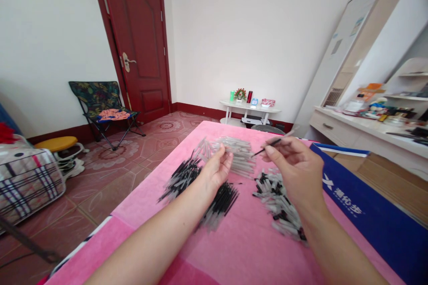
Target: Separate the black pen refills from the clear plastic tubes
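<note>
1. Black stick [274, 141]: pinched between fingers of the right hand [297, 162], above the pink-covered desk [247, 236].
2. Left hand [217, 169]: fingers curled; cannot tell whether gripping anything.
3. Clear sticks [242, 156]: piled beyond.

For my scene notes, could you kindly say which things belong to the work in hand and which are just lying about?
In the work:
- black stick in the right fingers
- pale tubes
- dark stick piles
- mixed short pieces

Lying about:
- folding chair
- yellow stool
- red flowers
</note>
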The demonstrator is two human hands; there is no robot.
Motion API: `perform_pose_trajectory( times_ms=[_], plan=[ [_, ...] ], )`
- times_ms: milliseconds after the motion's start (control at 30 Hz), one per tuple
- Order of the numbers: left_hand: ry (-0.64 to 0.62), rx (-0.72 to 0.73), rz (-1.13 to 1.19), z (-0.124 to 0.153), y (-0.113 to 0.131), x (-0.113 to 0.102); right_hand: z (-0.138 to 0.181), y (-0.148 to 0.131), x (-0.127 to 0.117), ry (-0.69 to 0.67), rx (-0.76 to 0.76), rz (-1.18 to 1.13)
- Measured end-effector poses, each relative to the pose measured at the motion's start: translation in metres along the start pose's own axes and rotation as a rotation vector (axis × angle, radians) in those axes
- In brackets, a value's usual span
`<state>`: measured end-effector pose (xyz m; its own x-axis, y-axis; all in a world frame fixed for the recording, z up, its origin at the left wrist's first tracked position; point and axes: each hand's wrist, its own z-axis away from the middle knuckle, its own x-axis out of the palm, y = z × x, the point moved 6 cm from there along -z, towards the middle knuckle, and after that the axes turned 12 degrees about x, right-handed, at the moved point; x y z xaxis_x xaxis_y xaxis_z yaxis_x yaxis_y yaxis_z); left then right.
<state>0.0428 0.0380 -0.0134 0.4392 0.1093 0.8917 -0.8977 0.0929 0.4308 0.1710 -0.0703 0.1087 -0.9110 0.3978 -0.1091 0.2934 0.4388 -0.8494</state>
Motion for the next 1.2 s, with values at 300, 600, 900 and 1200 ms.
perform_pose_trajectory(
  times_ms=[300,600,900,1200],
  plan=[
    [0.013,-0.021,0.028,0.012,-0.011,0.004,0.006,0.0,0.002,0.058,-0.061,-0.031],
    [-0.072,-0.112,0.051,0.025,-0.02,0.014,0.008,0.008,0.009,0.019,-0.086,0.12],
    [-0.019,-0.103,0.132,0.031,-0.024,0.013,-0.008,0.029,0.005,-0.057,0.114,0.235],
    [0.045,0.009,0.185,0.013,-0.002,0.008,-0.017,0.104,-0.007,-0.4,0.281,0.965]
  ],
)
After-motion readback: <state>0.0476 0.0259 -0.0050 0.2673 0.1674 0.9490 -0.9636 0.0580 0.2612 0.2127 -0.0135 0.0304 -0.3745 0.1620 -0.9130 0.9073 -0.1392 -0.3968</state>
